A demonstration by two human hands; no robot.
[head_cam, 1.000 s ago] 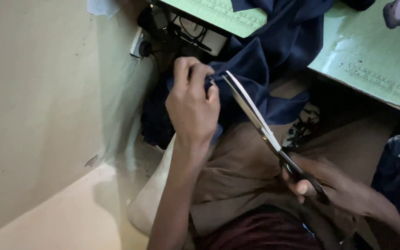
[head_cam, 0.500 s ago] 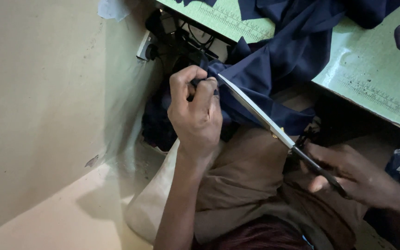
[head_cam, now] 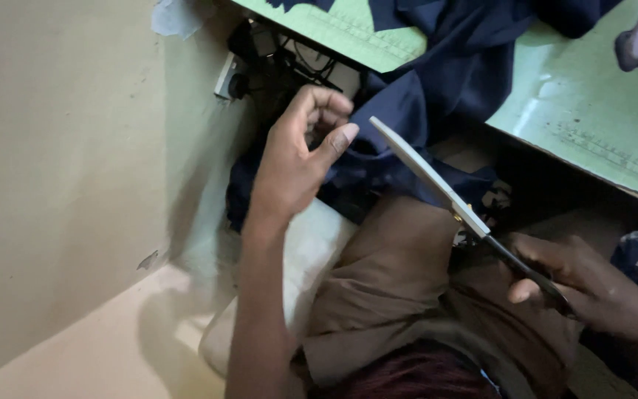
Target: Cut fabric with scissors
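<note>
Near the frame's centre, the left hand [head_cam: 300,159] is curling loosely just beside the navy cloth [head_cam: 444,81], its grip holding nothing. Lower right, the right hand [head_cam: 581,284] is clasping the scissors [head_cam: 444,193], blades pointing up-left, under the pale green desk [head_cam: 592,111].

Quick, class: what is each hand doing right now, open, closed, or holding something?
Left hand: fingers curled, pinching the navy cloth, though the grip itself is hard to see.
Right hand: closed on the handles of the scissors, blades shut.
</note>
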